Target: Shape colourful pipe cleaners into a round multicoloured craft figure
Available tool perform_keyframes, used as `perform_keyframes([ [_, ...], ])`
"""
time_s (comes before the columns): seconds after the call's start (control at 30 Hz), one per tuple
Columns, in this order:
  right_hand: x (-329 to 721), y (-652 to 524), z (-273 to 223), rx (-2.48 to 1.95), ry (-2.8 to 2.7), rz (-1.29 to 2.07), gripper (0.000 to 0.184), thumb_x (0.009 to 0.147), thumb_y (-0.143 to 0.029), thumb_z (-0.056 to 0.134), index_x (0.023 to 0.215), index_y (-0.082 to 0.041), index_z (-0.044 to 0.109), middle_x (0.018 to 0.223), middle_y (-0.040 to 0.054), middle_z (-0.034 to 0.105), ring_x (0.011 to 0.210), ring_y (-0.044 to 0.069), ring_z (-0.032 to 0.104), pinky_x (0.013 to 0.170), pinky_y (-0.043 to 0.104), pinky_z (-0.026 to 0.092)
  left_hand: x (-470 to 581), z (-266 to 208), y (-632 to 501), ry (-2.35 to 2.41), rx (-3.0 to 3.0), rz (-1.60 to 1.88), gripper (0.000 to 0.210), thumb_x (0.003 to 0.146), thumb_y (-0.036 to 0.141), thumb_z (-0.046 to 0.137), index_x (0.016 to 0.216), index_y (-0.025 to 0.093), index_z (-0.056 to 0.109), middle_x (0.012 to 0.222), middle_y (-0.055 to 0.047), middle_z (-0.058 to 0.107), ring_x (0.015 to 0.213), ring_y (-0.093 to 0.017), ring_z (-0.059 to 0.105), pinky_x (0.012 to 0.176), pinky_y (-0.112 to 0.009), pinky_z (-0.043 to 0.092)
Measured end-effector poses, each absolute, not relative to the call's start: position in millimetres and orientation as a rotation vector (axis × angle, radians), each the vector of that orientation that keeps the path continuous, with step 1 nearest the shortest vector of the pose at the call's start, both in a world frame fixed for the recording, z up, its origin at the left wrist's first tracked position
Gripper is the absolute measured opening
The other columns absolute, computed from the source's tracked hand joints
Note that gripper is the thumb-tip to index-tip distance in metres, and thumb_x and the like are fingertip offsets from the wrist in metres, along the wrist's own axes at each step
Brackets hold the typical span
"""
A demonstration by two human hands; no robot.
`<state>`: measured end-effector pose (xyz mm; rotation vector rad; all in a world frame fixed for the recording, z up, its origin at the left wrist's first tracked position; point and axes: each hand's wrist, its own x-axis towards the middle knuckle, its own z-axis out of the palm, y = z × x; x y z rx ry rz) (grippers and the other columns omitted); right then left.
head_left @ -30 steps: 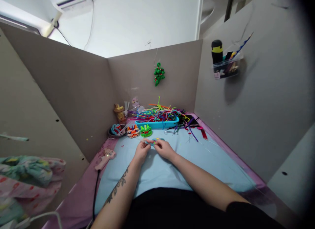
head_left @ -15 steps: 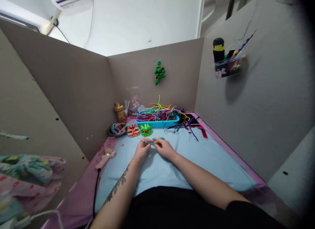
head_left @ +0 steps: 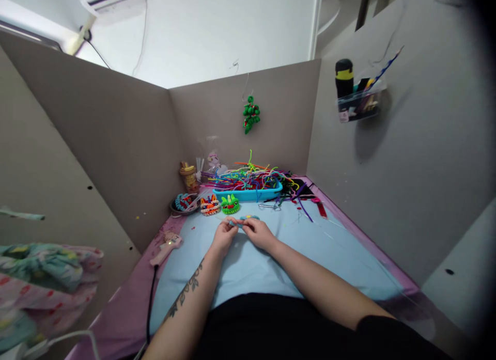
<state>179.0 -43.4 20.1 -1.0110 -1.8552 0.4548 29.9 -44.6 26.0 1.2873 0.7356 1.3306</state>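
My left hand (head_left: pixel 225 234) and my right hand (head_left: pixel 258 232) meet over the light blue cloth (head_left: pixel 294 267), fingertips pinched close together. Between them is a small light blue and yellow pipe-cleaner piece (head_left: pixel 250 217), mostly covered by my fingers. Both hands are closed on it; its exact shape is hidden. Just beyond my left hand stand a green pipe-cleaner animal head (head_left: pixel 230 204) and an orange and white one (head_left: pixel 210 205).
Behind lies a blue tray (head_left: pixel 248 195) heaped with colourful pipe cleaners. A dark bowl (head_left: pixel 185 210) holds a blue and red piece. On the left is a pink hot glue gun (head_left: pixel 166 249) with a black cord. Scissors-like metal tool (head_left: pixel 269 206) lies before the tray. Grey panels (head_left: pixel 248 81) enclose the table.
Almost nothing differs. My fingers shift very slightly around the blue and yellow pipe-cleaner piece; the other things stay in place.
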Motion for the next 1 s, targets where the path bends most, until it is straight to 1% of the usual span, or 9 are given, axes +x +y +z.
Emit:
perform_keyframes([
  [0.13,179.5,-42.8,20.4,-0.985,-1.873,0.452,0.012,0.079,-0.019,0.049,0.070,-0.018,0.058,0.066,0.0003,0.057,0.067,0.014,0.050,0.063,0.023,0.037,29.6,27.0,-45.5,0.748,1.284,1.328,0.023,0.063,0.020,0.067,0.077,0.018,0.049,0.085,-0.003,0.066,0.073,-0.014,0.059,0.066,-0.023,0.040],
  [0.37,178.8,-40.0,16.9,-0.970,-1.849,0.502,0.012,0.077,-0.020,0.050,0.066,-0.018,0.055,0.064,-0.0010,0.053,0.063,0.012,0.047,0.059,0.022,0.036,31.3,31.6,-48.8,0.739,1.242,1.325,0.024,0.061,0.022,0.070,0.074,0.018,0.050,0.084,-0.004,0.067,0.081,-0.018,0.060,0.074,-0.027,0.042],
  [0.63,178.0,-40.0,17.0,-0.950,-1.874,0.514,0.015,0.079,-0.021,0.047,0.066,-0.018,0.053,0.061,-0.0025,0.051,0.061,0.012,0.047,0.057,0.022,0.033,29.5,25.9,-44.2,0.747,1.257,1.328,0.024,0.063,0.021,0.069,0.079,0.017,0.052,0.083,-0.004,0.067,0.075,-0.015,0.060,0.070,-0.025,0.042],
  [0.7,177.7,-40.9,16.5,-0.977,-1.868,0.511,0.014,0.080,-0.022,0.047,0.068,-0.018,0.054,0.062,-0.0023,0.052,0.061,0.012,0.047,0.057,0.022,0.033,29.4,25.7,-43.9,0.757,1.254,1.333,0.024,0.063,0.021,0.069,0.081,0.016,0.054,0.082,-0.004,0.067,0.076,-0.015,0.060,0.072,-0.025,0.042],
  [0.8,177.1,-41.5,15.0,-1.019,-1.858,0.533,0.011,0.080,-0.025,0.049,0.080,-0.018,0.057,0.065,-0.0018,0.055,0.060,0.012,0.048,0.056,0.022,0.034,30.3,28.4,-45.5,0.795,1.257,1.355,0.025,0.062,0.022,0.070,0.083,0.016,0.057,0.082,-0.004,0.067,0.078,-0.016,0.061,0.074,-0.026,0.042],
  [0.9,177.0,-41.8,14.9,-1.039,-1.866,0.554,0.016,0.079,-0.027,0.052,0.092,-0.019,0.057,0.065,-0.0020,0.056,0.058,0.012,0.048,0.056,0.022,0.034,31.5,32.5,-48.5,0.816,1.293,1.370,0.027,0.061,0.024,0.071,0.085,0.015,0.061,0.090,-0.007,0.066,0.085,-0.018,0.060,0.078,-0.028,0.041],
  [1.0,178.1,-43.0,18.1,-1.007,-1.895,0.513,0.013,0.081,-0.026,0.050,0.088,-0.019,0.059,0.068,-0.0009,0.057,0.063,0.013,0.050,0.059,0.023,0.035,32.4,34.8,-50.5,0.819,1.327,1.345,0.030,0.063,0.027,0.071,0.090,0.015,0.063,0.095,-0.008,0.065,0.087,-0.019,0.059,0.079,-0.029,0.041],
])
